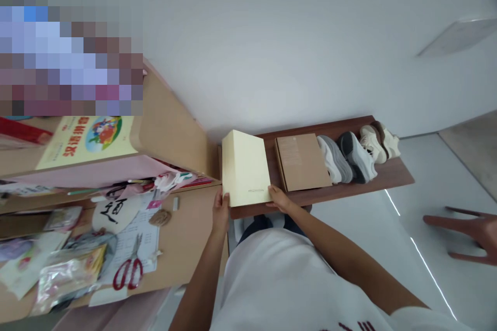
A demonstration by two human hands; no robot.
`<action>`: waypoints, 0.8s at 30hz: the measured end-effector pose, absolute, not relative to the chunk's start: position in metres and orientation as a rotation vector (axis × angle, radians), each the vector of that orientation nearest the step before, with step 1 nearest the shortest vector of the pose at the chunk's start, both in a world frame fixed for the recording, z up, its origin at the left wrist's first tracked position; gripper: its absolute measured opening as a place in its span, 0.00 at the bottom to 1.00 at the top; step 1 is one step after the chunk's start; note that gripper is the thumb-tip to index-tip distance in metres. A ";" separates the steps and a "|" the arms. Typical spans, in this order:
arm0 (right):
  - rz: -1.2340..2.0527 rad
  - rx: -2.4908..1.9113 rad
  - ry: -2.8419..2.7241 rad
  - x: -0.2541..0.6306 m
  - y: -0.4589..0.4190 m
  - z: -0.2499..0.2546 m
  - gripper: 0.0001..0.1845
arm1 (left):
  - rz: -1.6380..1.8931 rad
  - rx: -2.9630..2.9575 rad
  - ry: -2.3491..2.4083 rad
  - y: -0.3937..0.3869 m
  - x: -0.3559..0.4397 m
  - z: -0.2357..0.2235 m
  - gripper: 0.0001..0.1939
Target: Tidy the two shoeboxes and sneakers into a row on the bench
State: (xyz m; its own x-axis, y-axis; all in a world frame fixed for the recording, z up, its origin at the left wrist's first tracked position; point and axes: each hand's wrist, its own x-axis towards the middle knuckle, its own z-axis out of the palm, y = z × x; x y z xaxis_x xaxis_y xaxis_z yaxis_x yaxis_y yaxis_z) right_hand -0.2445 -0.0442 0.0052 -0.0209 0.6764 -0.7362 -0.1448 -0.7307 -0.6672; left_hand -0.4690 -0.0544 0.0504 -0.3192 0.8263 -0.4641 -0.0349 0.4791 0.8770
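Note:
A pale yellow box [245, 166] stands at the left end of a low dark wooden shelf [392, 176]. My left hand [221, 210] grips its near left corner. My right hand [278, 198] holds its near right corner with fingers curled on the edge. A flat brown cardboard box [303, 161] lies just right of the yellow box. Beyond that box several shoes sit in a row: grey sneakers [347, 158] and cream sneakers [378, 142].
A light wooden desk [186, 248] on the left carries red-handled scissors [129, 271], papers, plastic packets and a yellow picture book [87, 139]. A white wall rises behind the shelf. Another person's hand [466, 232] reaches in at the right over the white floor.

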 end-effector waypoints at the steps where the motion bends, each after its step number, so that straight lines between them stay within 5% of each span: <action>1: 1.798 -1.687 -0.570 -0.250 -0.045 0.007 0.23 | 1.013 0.763 1.679 -0.059 -0.466 0.054 0.33; 11: 2.045 -1.401 -0.383 -0.266 -0.043 0.039 0.39 | 0.789 1.632 1.771 -0.090 -0.416 0.081 0.33; 17: 1.768 -1.689 -0.308 -0.252 -0.042 0.023 0.27 | 0.590 1.784 1.568 -0.101 -0.393 0.067 0.30; 24: 1.641 -1.733 -0.374 -0.248 -0.041 0.009 0.23 | 0.741 1.249 1.974 -0.048 -0.437 0.034 0.33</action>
